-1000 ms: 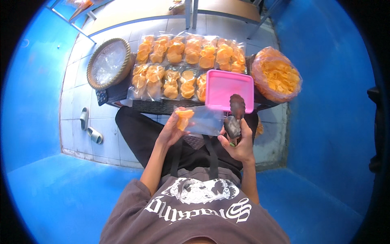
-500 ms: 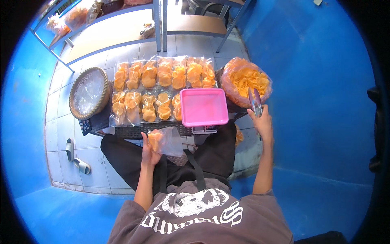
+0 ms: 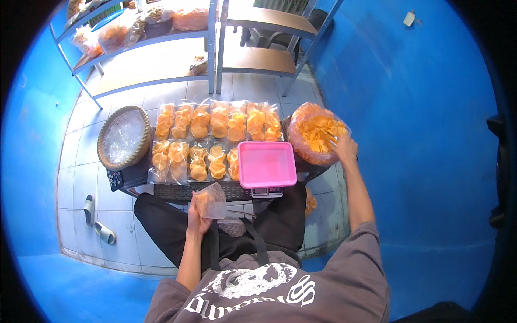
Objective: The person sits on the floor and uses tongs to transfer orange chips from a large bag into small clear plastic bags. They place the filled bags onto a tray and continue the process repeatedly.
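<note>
In my left hand (image 3: 197, 218) is a clear plastic bag (image 3: 216, 201) with some orange crackers in it, held above my lap. My right hand (image 3: 346, 148) is closed round metal tongs (image 3: 333, 140), whose tips dip among the orange crackers (image 3: 318, 132) in a big pinkish plastic sack (image 3: 309, 157) at the right. Fingers and crackers hide part of the tongs. Between my hands, a pink tray (image 3: 266, 166) sits on a small scale (image 3: 267, 192), with nothing in it. Filled cracker bags (image 3: 217, 161) lie in two rows to its left and behind it.
A round woven basket (image 3: 144, 146) holding clear plastic bags stands at the left end of the low woven table (image 3: 226, 191). Metal shelving (image 3: 211, 48) with packed goods is at the back. Slippers (image 3: 104, 232) lie on the tiled floor, and a blue wall (image 3: 420, 161) rises at right.
My right hand has brought the tongs down into the sack of crackers. The bag in my left hand has tilted more upright. The whole view has shifted, showing more shelving.
</note>
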`<state>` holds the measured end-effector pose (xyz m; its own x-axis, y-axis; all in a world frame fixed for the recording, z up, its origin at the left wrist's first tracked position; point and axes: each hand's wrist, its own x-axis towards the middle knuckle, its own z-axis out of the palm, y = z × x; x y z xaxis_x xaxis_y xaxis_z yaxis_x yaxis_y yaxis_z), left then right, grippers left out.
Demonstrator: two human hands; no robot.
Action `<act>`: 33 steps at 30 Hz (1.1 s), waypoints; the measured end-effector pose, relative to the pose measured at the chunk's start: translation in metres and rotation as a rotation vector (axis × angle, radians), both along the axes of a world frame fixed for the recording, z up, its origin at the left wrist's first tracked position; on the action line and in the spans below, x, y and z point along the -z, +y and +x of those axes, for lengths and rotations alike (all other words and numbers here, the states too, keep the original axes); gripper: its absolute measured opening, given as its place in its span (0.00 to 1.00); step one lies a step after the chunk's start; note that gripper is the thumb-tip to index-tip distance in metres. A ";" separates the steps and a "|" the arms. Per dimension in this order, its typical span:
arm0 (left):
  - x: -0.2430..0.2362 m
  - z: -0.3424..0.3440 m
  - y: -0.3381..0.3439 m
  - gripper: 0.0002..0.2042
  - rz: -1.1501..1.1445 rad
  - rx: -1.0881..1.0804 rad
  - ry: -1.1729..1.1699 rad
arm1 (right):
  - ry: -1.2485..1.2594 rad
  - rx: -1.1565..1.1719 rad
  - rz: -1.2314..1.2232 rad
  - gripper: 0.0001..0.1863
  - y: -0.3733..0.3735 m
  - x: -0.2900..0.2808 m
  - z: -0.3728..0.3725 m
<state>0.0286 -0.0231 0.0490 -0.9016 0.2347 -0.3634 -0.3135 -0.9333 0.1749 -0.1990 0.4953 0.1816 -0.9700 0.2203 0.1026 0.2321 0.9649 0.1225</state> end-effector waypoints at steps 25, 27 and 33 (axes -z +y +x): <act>0.005 0.000 0.007 0.33 -0.218 0.052 0.099 | -0.864 -0.002 -1.632 0.19 -0.198 -0.082 0.190; 0.003 -0.002 0.008 0.33 -0.236 0.047 0.148 | -0.892 0.001 -1.598 0.18 -0.200 -0.084 0.191; 0.001 -0.002 0.010 0.32 -0.251 0.052 0.191 | -0.902 -0.080 -1.402 0.20 -0.202 -0.090 0.192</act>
